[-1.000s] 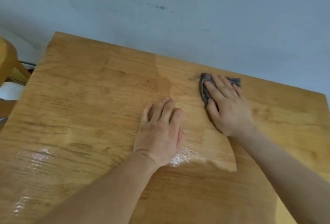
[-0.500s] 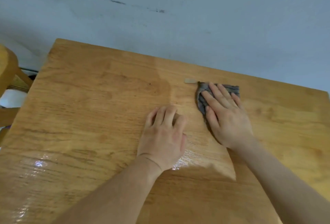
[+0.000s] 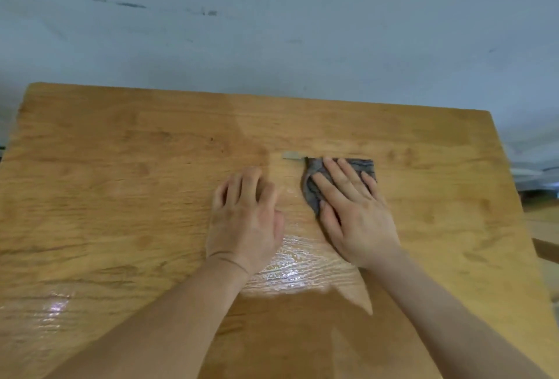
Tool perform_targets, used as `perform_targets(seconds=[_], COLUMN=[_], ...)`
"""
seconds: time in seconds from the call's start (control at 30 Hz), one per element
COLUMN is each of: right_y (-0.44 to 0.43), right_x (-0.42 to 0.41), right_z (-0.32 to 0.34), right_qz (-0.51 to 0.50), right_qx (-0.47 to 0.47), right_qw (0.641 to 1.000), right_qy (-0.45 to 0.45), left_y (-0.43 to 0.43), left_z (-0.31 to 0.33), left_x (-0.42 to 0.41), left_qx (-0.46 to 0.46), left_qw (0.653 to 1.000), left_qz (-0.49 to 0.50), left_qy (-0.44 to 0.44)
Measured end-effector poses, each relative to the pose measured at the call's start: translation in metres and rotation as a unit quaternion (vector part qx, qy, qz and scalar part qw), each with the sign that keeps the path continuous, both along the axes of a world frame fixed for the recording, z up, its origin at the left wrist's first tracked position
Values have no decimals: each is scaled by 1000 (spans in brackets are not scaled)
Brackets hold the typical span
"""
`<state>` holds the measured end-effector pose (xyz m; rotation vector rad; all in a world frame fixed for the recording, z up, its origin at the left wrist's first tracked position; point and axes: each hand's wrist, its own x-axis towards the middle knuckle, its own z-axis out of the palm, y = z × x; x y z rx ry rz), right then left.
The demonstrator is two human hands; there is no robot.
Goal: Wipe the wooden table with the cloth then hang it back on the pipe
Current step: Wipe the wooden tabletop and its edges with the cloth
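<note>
The wooden table [image 3: 121, 191] fills most of the view, with wet shiny streaks near its front and middle. A small folded grey cloth [image 3: 311, 191] lies flat on it right of centre. My right hand [image 3: 354, 212] presses down on the cloth with fingers spread, covering most of it. My left hand [image 3: 245, 218] rests palm down on the bare wood just left of the cloth, fingers slightly curled, holding nothing. A small pale tag [image 3: 291, 155] sticks out at the cloth's far left corner. No pipe is in view.
A pale blue-grey wall [image 3: 272, 30] with dark scuff marks rises right behind the table's far edge. Grey and wooden things [image 3: 535, 179] show past the table's right edge.
My right hand has dragged the cloth toward me, away from the far edge. The view has shifted, so the table sits lower and the chair at the left is out of sight.
</note>
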<state>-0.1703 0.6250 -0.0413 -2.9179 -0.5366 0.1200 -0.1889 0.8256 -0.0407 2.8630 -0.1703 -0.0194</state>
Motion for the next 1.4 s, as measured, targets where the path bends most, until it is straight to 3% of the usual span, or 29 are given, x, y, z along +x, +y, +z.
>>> perform_targets(seconds=[0.07, 0.17, 0.23, 0.3, 0.4, 0.5, 0.57, 0.63, 0.7, 0.77, 0.83, 0.9, 0.97, 1.03, 1.1, 1.17, 1.23, 1.33, 1.4], right_y=[-25, -5, 32, 53, 15, -57, -84, -84, -61, -32, -17, -38, -87, -129, -145, -134, -118, -120, -147], right_x=[30, 84, 84, 52, -14, -43, -24, 14, 36, 16, -41, -94, -98, -65, -10, 31, 30, -40, -75], right_z=[-1, -5, -10, -7, -3, 1, 2, -2, -2, -4, -1, 1, 0, -1, -1, -2, -4, -2, 0], right_qz=[-136, -325, -271, -115, -3, -136, -266, -359, -386, -289, -128, -28, -53, -179, -292, -327, -272, -91, -7], right_qx=[-13, 11, 20, 23, 20, -4, -19, -12, 6, 20, 28, 36, 30, 8, -1, 12, 26, 27, 34], right_qw=[991, 946, 962, 993, 1000, 991, 964, 933, 922, 957, 991, 999, 998, 983, 956, 945, 962, 995, 999], right_qy=[-10, -15, -9, -15, -5, -11, -15, -19, -12, -17, -13, -12, -21, -28, -24, -10, -7, -23, -13], left_y=[0, 0, 0, 0, 1, 0, -1, -1, 0, 0, -2, -4, -17, -46, -82, -108, -114, -113, -116], left_z=[0, 0, 0, -1, -3, -3, -3, -3, -3, -2, 0, 3, 6, 10, 11, 6, 0, -2, 1], left_x=[0, 1, 0, -2, -3, 1, 2, 4, 4, 2, -3, -6, -4, -1, -3, -9, -13, -16, -16], left_qx=[-4, -4, 6, 5, -1, -14, -15, -9, 1, 13, 23, 45, 57, 49, 45, 34, 36, 56, 49], left_qw=[1000, 1000, 1000, 1000, 1000, 1000, 1000, 1000, 1000, 1000, 1000, 999, 998, 999, 998, 998, 998, 997, 997], left_qz=[-2, -2, -2, 1, 0, 11, 13, 11, 9, 7, 2, -18, -24, -5, -9, 2, 31, 40, 46], left_qy=[-6, -16, -12, -14, -12, -9, -11, -13, -11, -11, -13, -16, -3, 20, 44, 54, 44, 26, 25])
